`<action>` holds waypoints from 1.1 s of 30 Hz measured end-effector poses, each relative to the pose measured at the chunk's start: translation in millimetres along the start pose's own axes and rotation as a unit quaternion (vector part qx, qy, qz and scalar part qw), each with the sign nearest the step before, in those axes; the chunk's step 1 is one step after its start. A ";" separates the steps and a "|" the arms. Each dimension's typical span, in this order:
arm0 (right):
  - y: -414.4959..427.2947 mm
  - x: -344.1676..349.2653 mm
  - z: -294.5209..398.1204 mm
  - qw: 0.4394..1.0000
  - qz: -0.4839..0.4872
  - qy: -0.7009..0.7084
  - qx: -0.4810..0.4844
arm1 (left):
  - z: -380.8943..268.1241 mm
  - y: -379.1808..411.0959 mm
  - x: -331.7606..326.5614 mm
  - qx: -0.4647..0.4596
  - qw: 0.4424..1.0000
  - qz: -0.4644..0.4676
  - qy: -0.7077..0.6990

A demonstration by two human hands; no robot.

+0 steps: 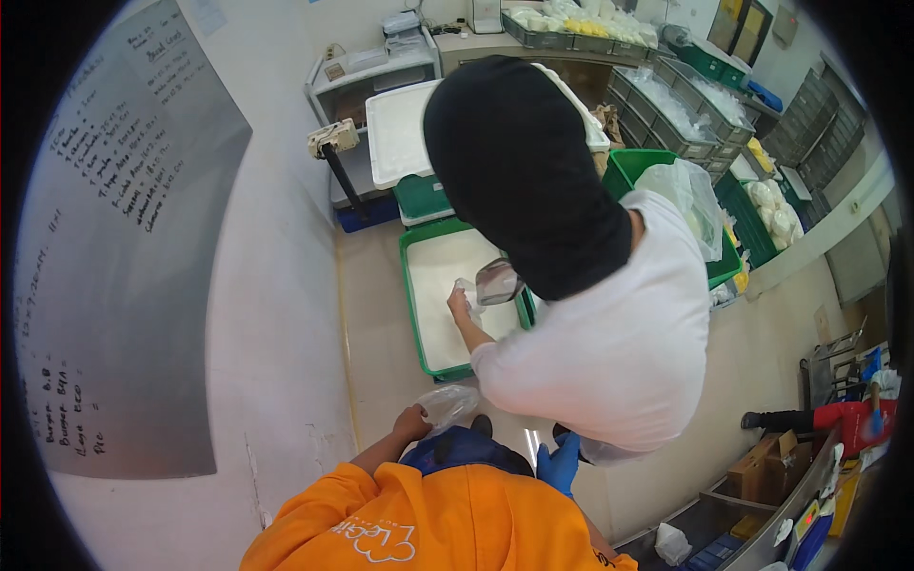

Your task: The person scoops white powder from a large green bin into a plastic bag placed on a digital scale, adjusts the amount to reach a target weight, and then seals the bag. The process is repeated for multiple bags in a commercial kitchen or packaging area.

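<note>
My left hand [413,424], bare, is closed on the edge of a clear plastic bag [451,404] hanging in front of my waist. My right hand [560,464], in a blue glove, is held low at my right side beside the co-worker; whether it holds anything cannot be told. In front of me a green crate [412,314] holds a white powder [444,314]. A co-worker in a white shirt [607,350] and black head covering leans over it, with a hand in a clear bag and a metal scoop [498,281] beside it.
A green lid [421,196] and a white tray [400,132] lie beyond the crate. Stacked grey crates [650,121] and a green bin [635,165] stand at the right back. A wall with a written board [164,300] runs along the left. Another person in red [850,421] is at the far right.
</note>
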State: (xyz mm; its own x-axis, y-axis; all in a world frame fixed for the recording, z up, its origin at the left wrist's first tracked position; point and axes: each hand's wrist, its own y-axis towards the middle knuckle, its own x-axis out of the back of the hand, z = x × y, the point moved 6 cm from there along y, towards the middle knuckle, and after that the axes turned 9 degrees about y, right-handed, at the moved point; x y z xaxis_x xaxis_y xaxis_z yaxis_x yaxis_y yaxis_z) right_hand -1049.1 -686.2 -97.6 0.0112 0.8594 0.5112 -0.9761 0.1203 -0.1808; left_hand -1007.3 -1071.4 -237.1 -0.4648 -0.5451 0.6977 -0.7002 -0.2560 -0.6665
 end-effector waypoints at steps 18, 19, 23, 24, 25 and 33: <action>14.0 -186.6 66.3 0.893 0.329 -0.155 0.265 | -102.3 -57.4 75.4 -0.286 0.954 -0.068 0.064; 20.2 -201.8 52.6 0.898 0.317 -0.181 0.245 | -114.1 -65.4 79.8 -0.314 0.944 -0.083 0.058; 29.5 -229.2 29.3 0.898 0.258 -0.238 0.267 | -116.2 -88.5 108.4 -0.345 0.936 -0.038 0.055; 28.5 -226.1 35.5 0.891 0.243 -0.241 0.299 | -102.7 -84.7 103.2 -0.356 0.931 -0.047 0.066; 29.4 -232.5 31.0 0.882 0.335 -0.224 0.243 | -81.7 -76.2 89.4 -0.366 0.926 -0.056 0.078; 12.1 -261.4 -15.7 0.870 0.407 -0.204 0.190 | -30.1 -43.8 41.3 -0.342 0.937 -0.004 0.070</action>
State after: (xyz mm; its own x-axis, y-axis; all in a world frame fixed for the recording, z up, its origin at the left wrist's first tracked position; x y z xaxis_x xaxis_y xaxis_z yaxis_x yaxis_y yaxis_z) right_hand -1060.4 -901.6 -246.6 -0.7201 0.3257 0.6127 -0.6262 -0.6854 -0.3716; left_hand -1012.2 -1058.6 -171.2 -0.4909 -0.4234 0.7614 -0.8655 0.3371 -0.3705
